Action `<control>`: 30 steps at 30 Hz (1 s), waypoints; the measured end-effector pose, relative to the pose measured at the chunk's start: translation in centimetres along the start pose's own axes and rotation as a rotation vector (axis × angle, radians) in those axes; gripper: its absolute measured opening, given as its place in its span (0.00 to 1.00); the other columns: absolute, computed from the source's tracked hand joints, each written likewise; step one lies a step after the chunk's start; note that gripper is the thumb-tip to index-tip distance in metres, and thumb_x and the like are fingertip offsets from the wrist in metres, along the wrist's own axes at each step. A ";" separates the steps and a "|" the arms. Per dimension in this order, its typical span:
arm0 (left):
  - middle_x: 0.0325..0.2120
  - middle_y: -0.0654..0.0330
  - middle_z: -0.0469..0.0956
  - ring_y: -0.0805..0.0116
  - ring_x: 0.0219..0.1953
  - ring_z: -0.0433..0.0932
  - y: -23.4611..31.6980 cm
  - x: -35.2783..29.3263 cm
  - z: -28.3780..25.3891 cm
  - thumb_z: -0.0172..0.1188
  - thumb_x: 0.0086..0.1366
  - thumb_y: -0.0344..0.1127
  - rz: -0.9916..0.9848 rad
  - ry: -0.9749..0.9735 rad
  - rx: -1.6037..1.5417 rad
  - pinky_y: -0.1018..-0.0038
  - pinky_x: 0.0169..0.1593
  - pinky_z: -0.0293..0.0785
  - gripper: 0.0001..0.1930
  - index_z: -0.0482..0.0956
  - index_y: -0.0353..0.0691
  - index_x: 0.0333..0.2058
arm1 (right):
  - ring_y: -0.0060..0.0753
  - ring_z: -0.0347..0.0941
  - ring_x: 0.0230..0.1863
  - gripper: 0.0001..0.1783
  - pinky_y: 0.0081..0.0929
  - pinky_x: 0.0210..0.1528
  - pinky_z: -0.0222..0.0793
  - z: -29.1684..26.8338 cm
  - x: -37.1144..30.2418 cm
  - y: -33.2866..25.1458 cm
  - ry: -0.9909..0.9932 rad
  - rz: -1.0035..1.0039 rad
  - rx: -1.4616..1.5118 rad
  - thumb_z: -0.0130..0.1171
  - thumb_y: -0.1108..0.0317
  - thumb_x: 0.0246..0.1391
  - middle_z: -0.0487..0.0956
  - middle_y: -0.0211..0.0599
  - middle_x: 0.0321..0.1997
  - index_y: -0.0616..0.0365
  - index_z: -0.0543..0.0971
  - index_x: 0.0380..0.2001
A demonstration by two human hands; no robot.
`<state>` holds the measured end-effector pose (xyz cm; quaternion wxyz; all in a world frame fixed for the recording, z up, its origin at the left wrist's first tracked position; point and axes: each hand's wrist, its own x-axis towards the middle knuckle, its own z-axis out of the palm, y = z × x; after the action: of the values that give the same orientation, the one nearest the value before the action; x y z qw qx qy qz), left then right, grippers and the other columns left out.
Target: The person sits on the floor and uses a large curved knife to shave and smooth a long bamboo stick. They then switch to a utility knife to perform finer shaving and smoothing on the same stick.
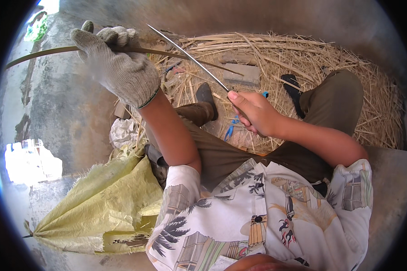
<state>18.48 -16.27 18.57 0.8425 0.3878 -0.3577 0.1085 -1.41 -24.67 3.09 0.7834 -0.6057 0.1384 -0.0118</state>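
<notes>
My left hand [117, 61], in a knitted grey-beige work glove with a green cuff edge, is raised at the upper left. Its fingers are curled over a long, thin brown strip [38, 53], which looks like split bamboo. The strip bends gently out to the far left and runs right to a thin tip. My bare right hand [256, 113] grips the handle of a knife [192, 58] with a long, narrow blade pointing up and left. In this view the blade crosses the strip; whether they touch I cannot tell.
Straw-like shavings [366, 104] cover the floor ahead and to the right. A grey brick [242, 74] lies among them between my feet. At the left sits a torn yellow woven sack [104, 203], near a crumpled white bag [123, 132]. A blue strip [230, 128] lies below my right hand.
</notes>
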 end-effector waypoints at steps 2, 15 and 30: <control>0.23 0.62 0.71 0.73 0.24 0.69 0.0 0.1 0.2 0.61 0.71 0.54 -0.012 0.012 0.018 0.73 0.30 0.72 0.30 0.68 0.33 0.56 | 0.16 0.59 0.10 0.32 0.20 0.11 0.58 0.0 0.3 -0.2 -0.002 -0.015 -0.001 0.43 0.36 0.70 0.63 0.24 0.14 0.54 0.66 0.25; 0.22 0.66 0.70 0.77 0.22 0.68 -0.7 0.3 0.8 0.59 0.71 0.56 -0.023 0.080 -0.004 0.79 0.25 0.69 0.28 0.70 0.35 0.53 | 0.18 0.60 0.11 0.32 0.22 0.12 0.60 0.0 0.8 1.2 0.093 0.133 0.016 0.45 0.35 0.68 0.65 0.25 0.15 0.53 0.66 0.25; 0.18 0.64 0.73 0.72 0.14 0.69 -4.1 0.3 0.2 0.56 0.73 0.56 -0.090 -0.060 0.057 0.75 0.19 0.70 0.26 0.69 0.35 0.51 | 0.25 0.68 0.12 0.23 0.30 0.14 0.63 -2.9 7.0 8.2 0.470 0.056 0.034 0.62 0.52 0.59 0.73 0.32 0.17 0.56 0.72 0.20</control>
<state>20.51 -19.22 16.47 0.8242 0.4303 -0.3617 0.0689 3.47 -26.57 -6.79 0.7397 -0.5692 0.3334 -0.1328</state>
